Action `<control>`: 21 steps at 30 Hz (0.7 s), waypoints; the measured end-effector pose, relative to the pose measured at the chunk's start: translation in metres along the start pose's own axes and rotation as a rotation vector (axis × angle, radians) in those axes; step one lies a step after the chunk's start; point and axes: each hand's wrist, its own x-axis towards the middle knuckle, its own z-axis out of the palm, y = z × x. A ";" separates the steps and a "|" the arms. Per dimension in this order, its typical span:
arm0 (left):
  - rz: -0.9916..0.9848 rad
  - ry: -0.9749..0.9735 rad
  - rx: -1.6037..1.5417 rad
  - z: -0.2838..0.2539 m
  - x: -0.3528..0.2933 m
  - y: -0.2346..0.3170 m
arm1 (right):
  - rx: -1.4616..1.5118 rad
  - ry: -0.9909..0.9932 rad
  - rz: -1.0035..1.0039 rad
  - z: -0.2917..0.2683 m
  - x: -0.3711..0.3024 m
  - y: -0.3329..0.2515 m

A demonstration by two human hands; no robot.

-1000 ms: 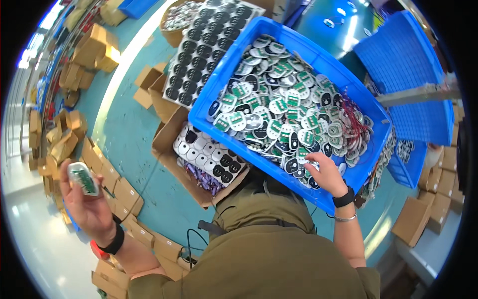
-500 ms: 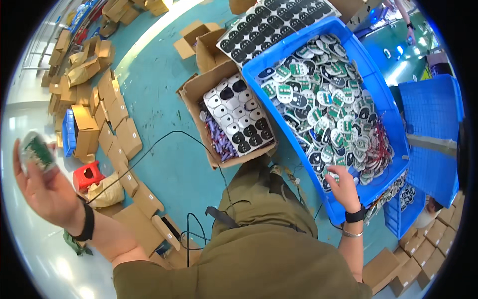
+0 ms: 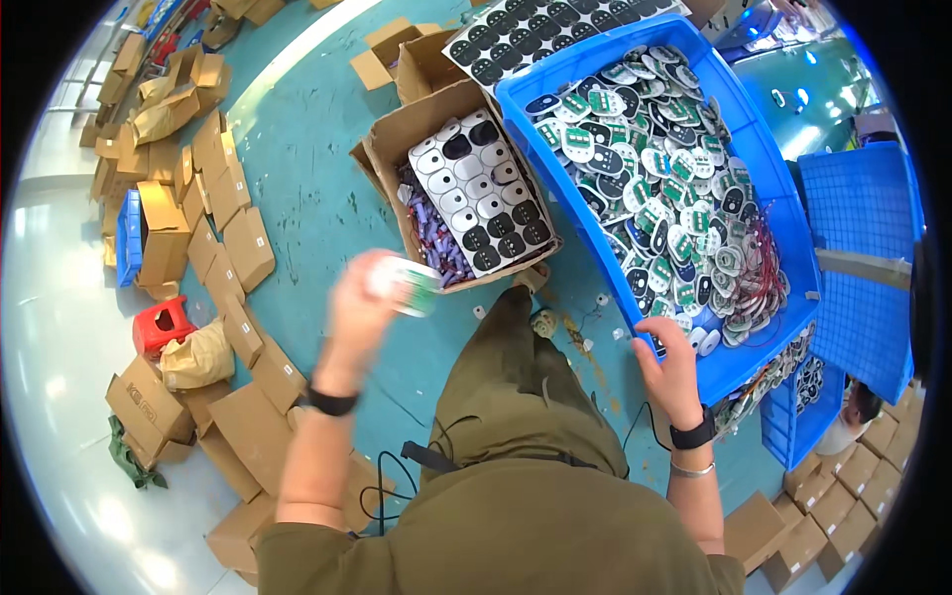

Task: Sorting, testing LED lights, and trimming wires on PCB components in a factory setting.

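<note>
My left hand (image 3: 359,315) is raised left of the open cardboard box and smeared by motion. It is closed on a white oval part (image 3: 409,286) with a green circuit board on its face. At the near left side of a large blue bin (image 3: 580,223), my right hand (image 3: 670,369) rests on the rim, thumb and fingers curled there. A small dark piece shows between the thumb and forefinger; whether it is pinched is unclear. The bin is heaped with loose oval parts (image 3: 684,213), several with green boards facing up, and a tangle of red wires (image 3: 762,268).
An open cardboard box (image 3: 382,134) stands left of the bin, holding a sheet of white and black ovals (image 3: 476,193) and purple cylinders (image 3: 433,233). Flattened cartons (image 3: 248,248) and a red stool (image 3: 164,325) lie left. More blue bins (image 3: 858,228) stand at right. A black cable (image 3: 387,476) trails nearby.
My left hand has swung from the far left inward toward the cardboard box, carrying the oval part. My right hand has shifted from over the parts to the bin's rim.
</note>
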 end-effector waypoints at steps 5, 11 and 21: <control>-0.032 -0.360 -0.284 0.124 -0.020 -0.018 | 1.166 -0.330 0.407 0.042 0.014 -0.050; -0.049 -0.376 -0.172 0.097 0.046 -0.043 | 0.994 -0.120 0.477 0.052 0.025 -0.040; -0.426 0.504 0.481 0.094 0.207 -0.206 | 0.857 0.148 0.667 0.040 0.029 -0.019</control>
